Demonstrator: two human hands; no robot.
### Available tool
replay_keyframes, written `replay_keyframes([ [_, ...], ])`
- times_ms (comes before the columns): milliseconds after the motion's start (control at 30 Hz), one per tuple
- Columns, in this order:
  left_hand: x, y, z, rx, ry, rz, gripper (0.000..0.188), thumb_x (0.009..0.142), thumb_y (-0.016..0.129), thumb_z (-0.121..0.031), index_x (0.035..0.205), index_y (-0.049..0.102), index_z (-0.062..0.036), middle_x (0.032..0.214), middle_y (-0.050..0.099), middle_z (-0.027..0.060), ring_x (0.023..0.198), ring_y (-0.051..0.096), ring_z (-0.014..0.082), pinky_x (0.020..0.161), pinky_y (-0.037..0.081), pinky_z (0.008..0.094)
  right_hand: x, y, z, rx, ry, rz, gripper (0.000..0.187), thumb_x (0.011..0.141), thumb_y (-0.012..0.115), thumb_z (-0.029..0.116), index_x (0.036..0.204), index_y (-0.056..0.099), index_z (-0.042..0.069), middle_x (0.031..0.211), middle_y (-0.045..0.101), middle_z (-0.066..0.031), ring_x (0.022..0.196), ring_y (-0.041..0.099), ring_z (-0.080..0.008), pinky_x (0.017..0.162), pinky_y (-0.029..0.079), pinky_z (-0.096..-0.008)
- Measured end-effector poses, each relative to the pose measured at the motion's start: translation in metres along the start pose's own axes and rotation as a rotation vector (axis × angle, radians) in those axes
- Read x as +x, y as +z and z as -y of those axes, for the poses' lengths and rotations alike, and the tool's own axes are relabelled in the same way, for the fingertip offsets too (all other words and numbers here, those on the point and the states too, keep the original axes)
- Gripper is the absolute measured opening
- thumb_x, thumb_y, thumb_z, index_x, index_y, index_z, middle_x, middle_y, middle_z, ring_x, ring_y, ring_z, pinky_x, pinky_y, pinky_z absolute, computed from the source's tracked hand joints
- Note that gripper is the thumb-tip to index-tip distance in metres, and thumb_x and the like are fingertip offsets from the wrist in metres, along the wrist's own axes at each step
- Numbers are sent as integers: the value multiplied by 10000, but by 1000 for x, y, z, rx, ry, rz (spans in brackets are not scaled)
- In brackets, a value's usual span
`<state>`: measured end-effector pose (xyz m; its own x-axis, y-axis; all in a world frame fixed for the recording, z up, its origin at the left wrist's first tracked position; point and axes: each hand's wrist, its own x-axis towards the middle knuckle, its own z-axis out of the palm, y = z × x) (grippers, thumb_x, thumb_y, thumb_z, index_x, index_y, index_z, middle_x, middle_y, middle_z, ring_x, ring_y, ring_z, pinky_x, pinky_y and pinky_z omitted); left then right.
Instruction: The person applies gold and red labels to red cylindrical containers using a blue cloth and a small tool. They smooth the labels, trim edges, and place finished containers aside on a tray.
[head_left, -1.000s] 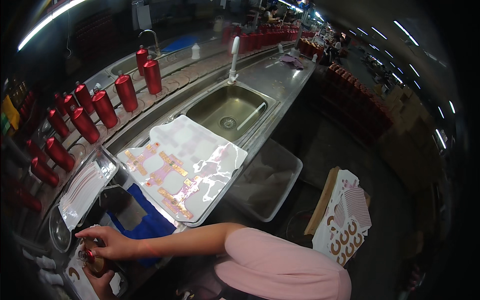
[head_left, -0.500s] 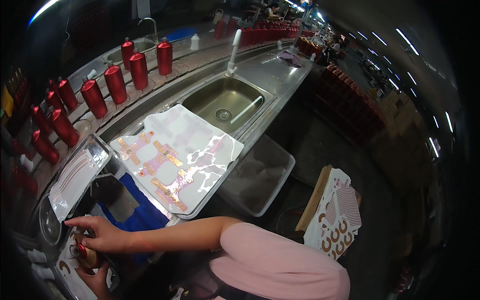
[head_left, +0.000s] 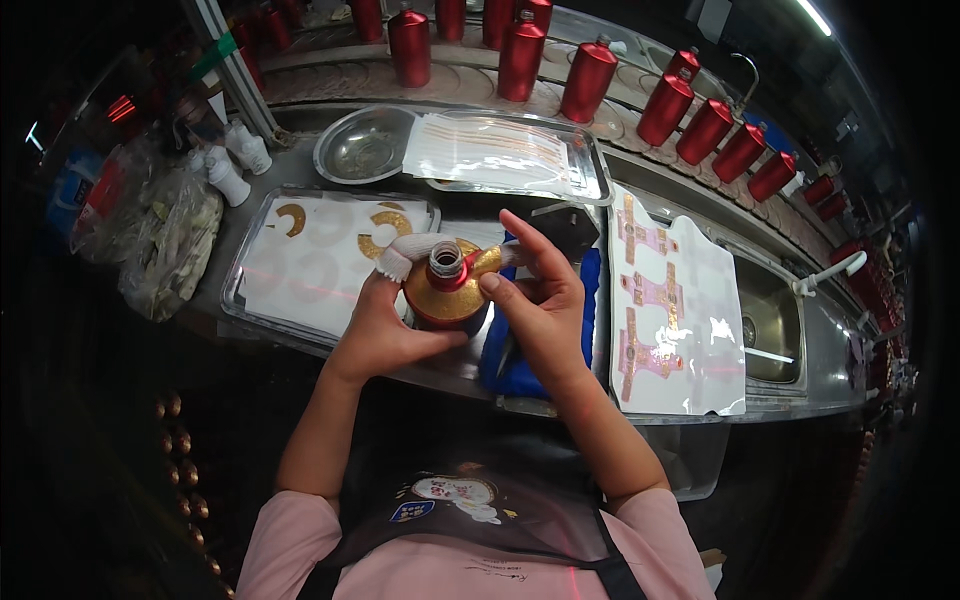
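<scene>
My left hand (head_left: pixel 375 330) is wrapped round a red bottle (head_left: pixel 440 318) with a gold shoulder and an open threaded neck. White cloth covers a finger of that hand, bent across the shoulder. On the bottle's right side, my right hand (head_left: pixel 545 315) has its thumb and a cloth-covered finger closed on a gold curved decal (head_left: pixel 487 262) against the shoulder, while its index finger points up. Whether the decal's far end is stuck down cannot be made out. Left of the bottle lies a white decal sheet (head_left: pixel 300 265) with a few gold arcs, in a shallow tray (head_left: pixel 232 290).
To the right are a blue cloth (head_left: pixel 588 345), a sheet of pink and gold decals (head_left: pixel 700 330) and a sink (head_left: pixel 790 360). Behind stand an oval metal dish (head_left: pixel 325 150), a tray of striped strips (head_left: pixel 490 150) and red bottles (head_left: pixel 590 80). White plastic bottles (head_left: pixel 228 178) stand left.
The view has swung left, bringing both hands and the bottle from the lower left to the middle. My right thumb and finger are now on a gold decal at the bottle's shoulder.
</scene>
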<state>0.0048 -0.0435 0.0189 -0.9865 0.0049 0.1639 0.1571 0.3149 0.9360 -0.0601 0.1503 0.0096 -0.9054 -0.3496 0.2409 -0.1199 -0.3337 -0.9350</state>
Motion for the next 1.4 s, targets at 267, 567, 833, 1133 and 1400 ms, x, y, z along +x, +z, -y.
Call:
replay_keyframes([
  [267,9,-12,5,-658,35,85,845,769,867,-116,1497,446,-42,1530,484,115,1397,482,237,1184,354,394,3,0,4,36,-31,-186,521,910,669,-44,1418,583,34,1128,600,10,912,560,-19,753,461,-143],
  [567,7,1,-5,-410,44,-54,498,895,740,-112,1359,591,-10,1359,622,119,1227,599,186,1079,451,338,-1,-2,-4,-307,41,51,508,824,830,185,1275,656,27,1165,646,-67,893,620,-111,815,491,-241],
  [833,8,8,-8,-362,41,-128,491,890,726,-100,1350,587,2,1292,639,101,1190,610,173,1053,470,330,9,-6,-2,12,236,122,430,895,766,108,1280,610,-1,1176,655,-42,796,649,-30,718,528,-178],
  [1133,7,16,-12,-380,-15,-153,575,862,758,-105,1387,549,2,1300,623,105,1195,602,173,1052,469,327,12,-2,-6,-32,226,105,451,863,788,95,1267,611,4,1124,632,-8,680,549,20,614,453,-142],
  [1400,5,14,-10,-449,-7,-137,644,824,824,-117,1397,544,-26,1437,543,130,1266,566,195,1089,445,348,16,-6,4,-28,285,154,486,820,818,95,1256,614,26,1078,616,30,589,415,46,525,326,-140],
])
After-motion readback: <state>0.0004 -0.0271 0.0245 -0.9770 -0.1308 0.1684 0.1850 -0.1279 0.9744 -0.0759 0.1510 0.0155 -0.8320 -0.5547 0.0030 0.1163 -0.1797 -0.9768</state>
